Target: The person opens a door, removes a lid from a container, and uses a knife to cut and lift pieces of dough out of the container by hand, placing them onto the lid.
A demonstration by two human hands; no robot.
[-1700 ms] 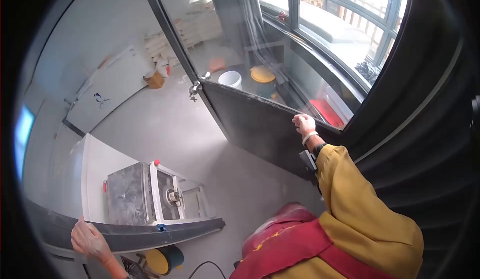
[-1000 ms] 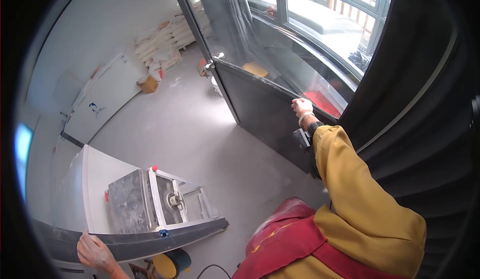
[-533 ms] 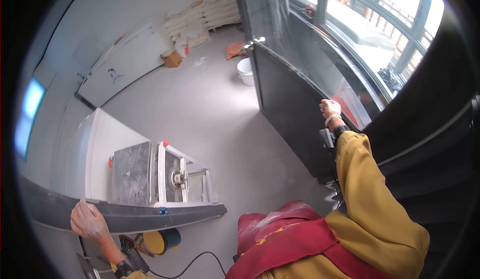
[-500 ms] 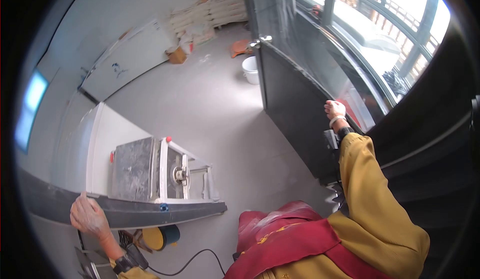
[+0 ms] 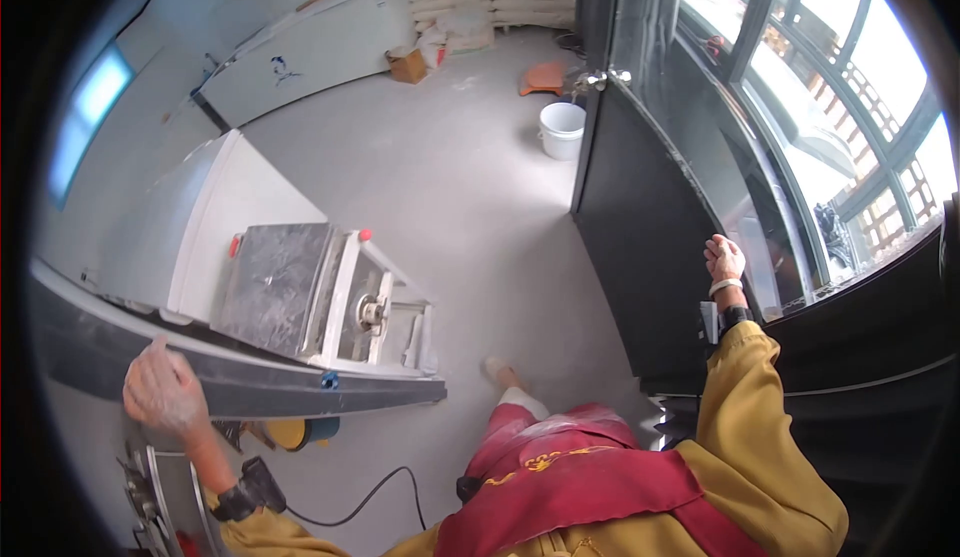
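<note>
My left hand (image 5: 166, 389) is raised at the lower left, its fingers curled together and dusted with white powder. It overlaps the long dark grey door panel (image 5: 270, 372), with the fingertips near the panel's upper edge. A small blue fitting (image 5: 329, 381) sits near that panel's end. My right hand (image 5: 724, 259) reaches out to the right, fingers bent in, against the dark door (image 5: 645, 207) with glass above. A white band circles the right wrist. Nothing shows inside either hand. A metal-topped machine (image 5: 275, 285) with a white frame stands beyond the left panel.
On the grey floor ahead are a white bucket (image 5: 562, 131), an orange object (image 5: 543, 79) and a cardboard box (image 5: 406, 65). Stacked sacks (image 5: 450, 2) and a long white chest (image 5: 300, 57) line the back. A black cable (image 5: 385, 492) runs over the floor at lower left.
The view has shifted, with the bucket and door now further right. My right hand appears lower and further right. My left hand sits slightly higher. A foot now shows in front of the red apron.
</note>
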